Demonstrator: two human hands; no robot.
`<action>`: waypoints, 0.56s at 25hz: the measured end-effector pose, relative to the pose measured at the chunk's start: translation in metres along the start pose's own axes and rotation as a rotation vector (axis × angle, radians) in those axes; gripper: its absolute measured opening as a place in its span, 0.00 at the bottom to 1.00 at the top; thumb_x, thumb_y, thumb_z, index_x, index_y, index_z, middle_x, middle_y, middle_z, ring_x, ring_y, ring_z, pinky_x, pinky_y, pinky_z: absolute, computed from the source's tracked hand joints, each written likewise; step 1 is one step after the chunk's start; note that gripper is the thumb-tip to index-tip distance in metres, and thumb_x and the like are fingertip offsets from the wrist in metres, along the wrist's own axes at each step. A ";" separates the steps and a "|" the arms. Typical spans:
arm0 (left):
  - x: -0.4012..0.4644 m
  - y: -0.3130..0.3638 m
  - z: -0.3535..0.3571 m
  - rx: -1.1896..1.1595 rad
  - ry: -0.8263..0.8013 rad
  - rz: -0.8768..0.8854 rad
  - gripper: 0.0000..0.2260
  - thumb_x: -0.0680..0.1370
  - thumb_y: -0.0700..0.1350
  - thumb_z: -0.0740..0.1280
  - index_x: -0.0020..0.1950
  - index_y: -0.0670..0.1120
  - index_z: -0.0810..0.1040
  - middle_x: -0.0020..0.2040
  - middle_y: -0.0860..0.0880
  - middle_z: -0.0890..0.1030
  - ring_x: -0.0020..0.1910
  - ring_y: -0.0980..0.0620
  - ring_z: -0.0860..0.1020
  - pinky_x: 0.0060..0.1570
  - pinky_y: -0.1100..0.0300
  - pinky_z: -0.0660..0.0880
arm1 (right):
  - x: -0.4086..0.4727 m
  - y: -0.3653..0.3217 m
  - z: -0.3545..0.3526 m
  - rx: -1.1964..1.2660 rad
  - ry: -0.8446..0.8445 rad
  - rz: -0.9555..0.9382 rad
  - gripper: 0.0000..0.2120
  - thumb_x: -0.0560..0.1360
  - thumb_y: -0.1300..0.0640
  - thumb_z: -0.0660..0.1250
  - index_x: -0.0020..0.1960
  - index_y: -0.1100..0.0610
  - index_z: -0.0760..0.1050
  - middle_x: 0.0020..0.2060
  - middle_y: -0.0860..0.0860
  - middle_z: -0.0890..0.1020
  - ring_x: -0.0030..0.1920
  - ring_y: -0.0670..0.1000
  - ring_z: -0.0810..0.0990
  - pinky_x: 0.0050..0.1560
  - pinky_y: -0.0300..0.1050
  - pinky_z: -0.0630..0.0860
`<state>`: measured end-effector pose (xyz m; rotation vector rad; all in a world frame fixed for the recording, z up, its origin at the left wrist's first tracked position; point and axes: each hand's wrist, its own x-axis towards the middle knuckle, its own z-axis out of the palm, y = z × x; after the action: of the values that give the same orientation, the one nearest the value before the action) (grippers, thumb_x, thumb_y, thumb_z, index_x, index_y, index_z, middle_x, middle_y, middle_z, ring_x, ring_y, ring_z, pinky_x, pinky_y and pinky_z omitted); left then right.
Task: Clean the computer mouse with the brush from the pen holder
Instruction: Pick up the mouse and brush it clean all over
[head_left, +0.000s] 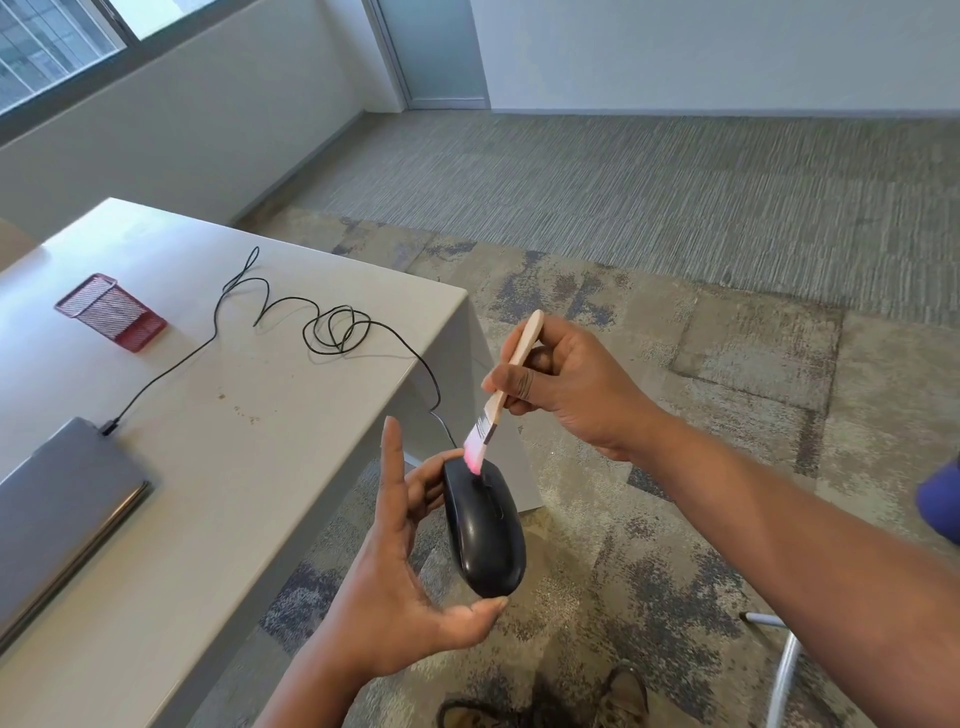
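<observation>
My left hand (400, 561) holds a black wired computer mouse (483, 530) in the air beside the desk's right edge, thumb at its rear and fingers at its front. My right hand (566, 384) grips the wooden handle of a small brush (511, 379) with pink bristles. The bristle tips touch the mouse's front, near the scroll wheel. The red mesh pen holder (111, 312) lies tipped on its side at the desk's far left.
The mouse cable (332, 332) runs in loose coils across the white desk (234, 467) to a closed grey laptop (57, 509) at the left edge. Carpet lies to the right, with a chair leg (784, 670) and shoes (618, 696) at the bottom.
</observation>
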<state>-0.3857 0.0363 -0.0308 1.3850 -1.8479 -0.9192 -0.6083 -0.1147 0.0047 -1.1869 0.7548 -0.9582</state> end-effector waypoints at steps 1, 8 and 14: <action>0.000 0.000 0.000 -0.004 0.001 -0.001 0.71 0.66 0.40 0.87 0.85 0.58 0.31 0.79 0.50 0.73 0.79 0.46 0.72 0.82 0.43 0.61 | 0.000 0.002 0.001 -0.012 0.019 -0.025 0.09 0.75 0.63 0.74 0.51 0.60 0.75 0.46 0.72 0.82 0.41 0.57 0.83 0.41 0.44 0.80; 0.001 0.000 -0.002 -0.008 0.023 -0.004 0.70 0.66 0.44 0.86 0.85 0.58 0.31 0.80 0.51 0.72 0.81 0.47 0.70 0.82 0.42 0.61 | 0.000 -0.003 -0.003 0.098 0.043 -0.032 0.09 0.74 0.60 0.73 0.50 0.59 0.74 0.42 0.63 0.86 0.38 0.52 0.85 0.39 0.43 0.81; 0.000 -0.002 -0.001 0.002 0.020 -0.004 0.71 0.66 0.40 0.87 0.86 0.57 0.32 0.81 0.49 0.71 0.81 0.46 0.70 0.83 0.38 0.61 | 0.001 0.003 0.003 0.030 0.030 -0.043 0.09 0.73 0.61 0.75 0.49 0.57 0.75 0.49 0.73 0.82 0.43 0.56 0.84 0.41 0.43 0.81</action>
<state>-0.3834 0.0358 -0.0321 1.3950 -1.8325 -0.9028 -0.6049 -0.1141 0.0026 -1.1692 0.7387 -1.0218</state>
